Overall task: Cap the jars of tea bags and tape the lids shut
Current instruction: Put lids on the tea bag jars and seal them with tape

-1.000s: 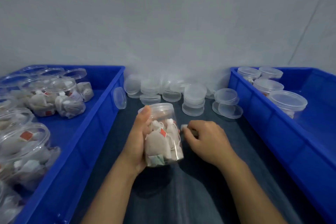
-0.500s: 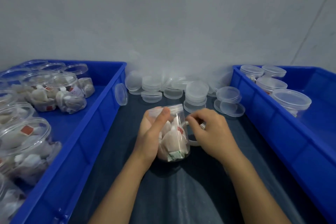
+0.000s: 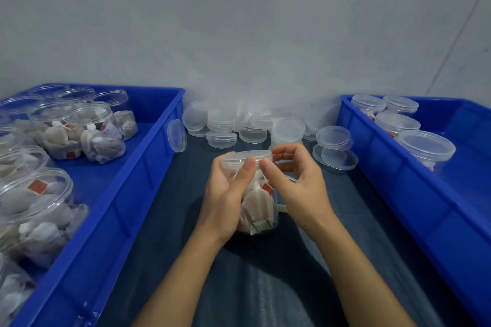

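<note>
Two bare forearms come into the head view from the bottom edge, with no sleeve showing anywhere along them up to the frame's edge. The left hand point(image 3: 225, 194) and the right hand point(image 3: 297, 183) are both uncovered: no glove, ring, watch or wristband shows on either one. The fingernails that face the camera are short and plain, without polish. No other part of the person's body or clothing can be made out with certainty.

Both forearms reach forward, converging. Left hand point(image 3: 225, 194) curled round jar point(image 3: 259, 204), thumb up at lid. Right hand point(image 3: 297, 183) fingers curled, pinching beside lid rim.
</note>
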